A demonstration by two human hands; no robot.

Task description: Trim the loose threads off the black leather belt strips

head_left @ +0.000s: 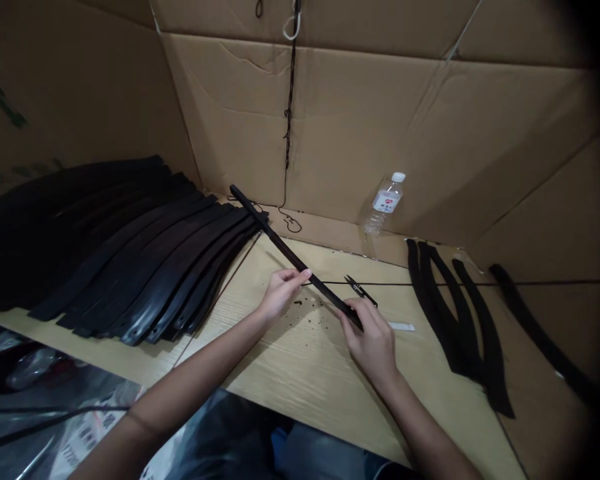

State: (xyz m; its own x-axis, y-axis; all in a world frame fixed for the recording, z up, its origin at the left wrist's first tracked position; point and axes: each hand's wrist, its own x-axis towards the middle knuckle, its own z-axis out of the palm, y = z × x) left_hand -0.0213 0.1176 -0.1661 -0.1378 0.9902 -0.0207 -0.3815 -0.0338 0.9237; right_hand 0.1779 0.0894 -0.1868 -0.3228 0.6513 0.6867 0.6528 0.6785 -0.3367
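A long dark strip (285, 250) is held slantwise above the table, its far end up near the stacked strips and its near end toward me. My left hand (284, 292) pinches it around the middle, thumb on top. My right hand (371, 339) grips the near end, with its fingers closed around it. Just beyond my right hand lies a pair of black thread snips (361, 291) on the wood-coloured table (280, 353). A thin black cord (395, 284) runs across the table behind both hands. Small dark scraps (307, 319) are scattered between my hands.
Many similar curved black strips (145, 267) are piled on the left. Several more strips (445, 313) lie to the right. A clear plastic bottle (386, 202) stands at the back by the cardboard wall (350, 127), where a knotted dark cord (289, 113) hangs. A small white piece (403, 327) lies right.
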